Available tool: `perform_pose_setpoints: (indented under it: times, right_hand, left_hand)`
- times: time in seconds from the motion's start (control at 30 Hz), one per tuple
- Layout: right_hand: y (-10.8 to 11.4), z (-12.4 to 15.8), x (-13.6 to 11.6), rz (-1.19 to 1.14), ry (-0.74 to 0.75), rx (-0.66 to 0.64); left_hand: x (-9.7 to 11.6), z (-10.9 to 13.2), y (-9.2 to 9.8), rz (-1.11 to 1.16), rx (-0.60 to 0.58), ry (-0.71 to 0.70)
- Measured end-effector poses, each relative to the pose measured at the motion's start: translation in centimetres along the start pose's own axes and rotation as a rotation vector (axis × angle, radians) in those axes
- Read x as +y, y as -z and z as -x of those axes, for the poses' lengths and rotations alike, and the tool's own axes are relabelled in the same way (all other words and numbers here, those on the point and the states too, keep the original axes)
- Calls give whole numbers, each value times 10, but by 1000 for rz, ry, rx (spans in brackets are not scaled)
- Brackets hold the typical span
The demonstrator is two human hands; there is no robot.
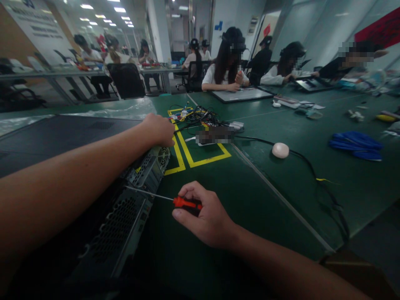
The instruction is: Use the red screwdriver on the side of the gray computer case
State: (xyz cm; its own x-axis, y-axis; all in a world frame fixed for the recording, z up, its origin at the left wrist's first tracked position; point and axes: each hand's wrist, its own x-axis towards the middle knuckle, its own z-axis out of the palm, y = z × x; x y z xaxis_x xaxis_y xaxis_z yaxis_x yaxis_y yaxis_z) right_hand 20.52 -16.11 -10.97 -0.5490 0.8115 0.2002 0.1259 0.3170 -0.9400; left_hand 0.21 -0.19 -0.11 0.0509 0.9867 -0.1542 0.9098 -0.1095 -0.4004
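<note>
A black desktop computer case [115, 223] lies on the green table at my left, its rear panel of perforated metal and a fan grille facing right. My left hand [160, 130] is closed over the far rear edge of the case, its fingertips partly hidden. In my right hand [209, 212] is a screwdriver [187, 203] with a red and black handle, thumb and fingers around it. Its thin shaft points left and its tip reaches the rear panel, near the seam with the upper cover. Whether a screw sits under the tip is too dark to tell.
Behind the case lies a tangle of cables [203, 114] across yellow tape marks [209, 161]. A pale rounded mouse-like object [280, 150], a black cord [308, 162] and a blue bundle [355, 145] lie to the right. Several people sit at tables beyond; one works over a flat panel [242, 95].
</note>
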Motion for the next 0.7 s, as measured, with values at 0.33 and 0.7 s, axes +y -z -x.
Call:
perform_pose_setpoints:
  times: [0.33, 0.7]
  right_hand:
    - [1, -1, -2, -10, 41, -3]
    - [2, -1, -2, -1, 25, -13]
  left_hand:
    - [-1, 0, -1, -48, 9, -35]
    - [0, 2, 0, -94, 1, -32]
